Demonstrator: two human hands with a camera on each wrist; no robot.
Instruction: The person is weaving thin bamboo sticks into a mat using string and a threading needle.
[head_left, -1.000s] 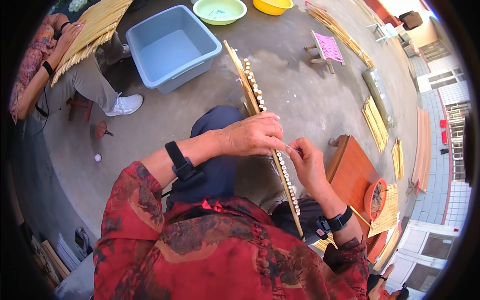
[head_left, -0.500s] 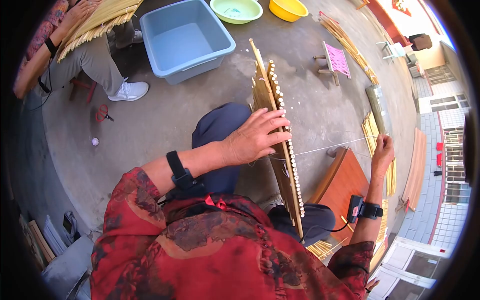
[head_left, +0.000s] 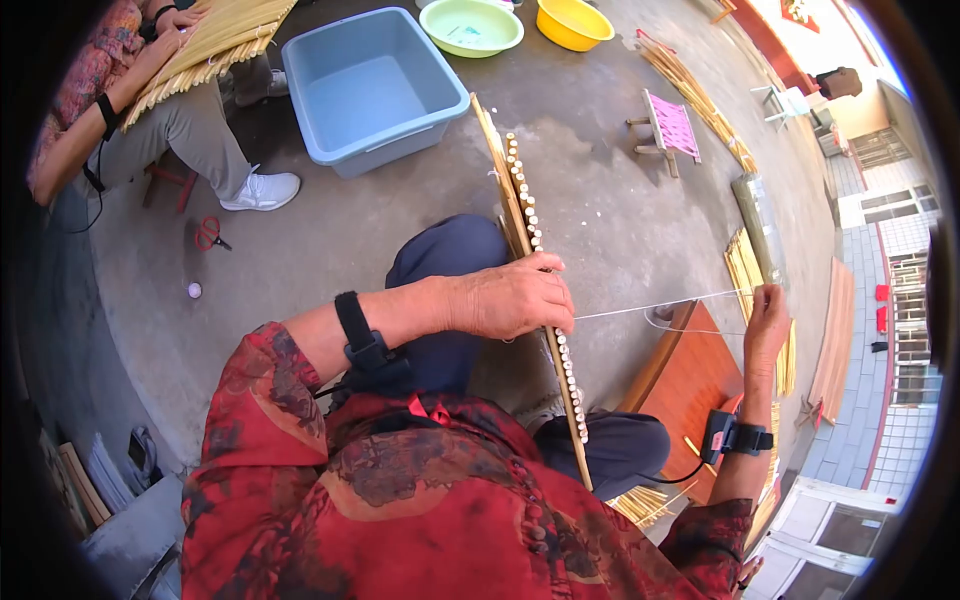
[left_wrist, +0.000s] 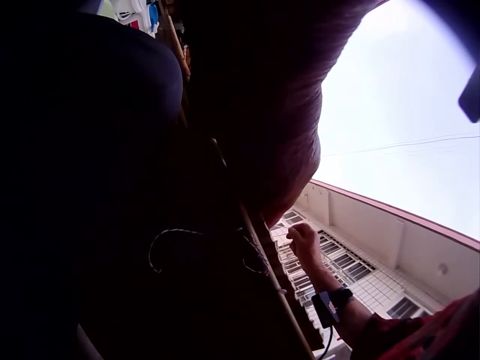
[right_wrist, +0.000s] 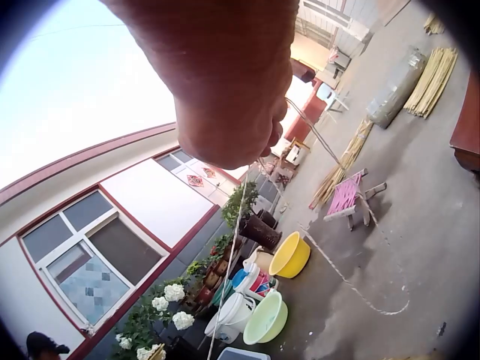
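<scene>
A mat of pale reed stalks point(head_left: 574, 395), bound side by side with their cut ends in a row, stands on edge over the lap in the head view. My left hand point(head_left: 515, 298) grips it near the middle, fingers bent over the top edge. From there a thin white string point(head_left: 640, 308) stretches to my right hand point(head_left: 767, 322), which pinches it out at the right. A slack loop of string point(right_wrist: 349, 285) hangs below that hand in the right wrist view. The left wrist view is mostly dark, with a bit of string point(left_wrist: 174, 231) against the mat's shadowed side.
A brown wooden table point(head_left: 690, 375) stands at the right, near reed bundles point(head_left: 745, 265). Ahead are a blue tub point(head_left: 375, 90), a green basin point(head_left: 470, 28) and a pink-webbed stool point(head_left: 672, 125). Red scissors point(head_left: 208, 234) lie at left, near another seated person point(head_left: 190, 120).
My right hand has gone from beside the mat out to the right, drawing the string along. My left fingers, spread over the edge half a second ago, now curl round it; the mat has tilted.
</scene>
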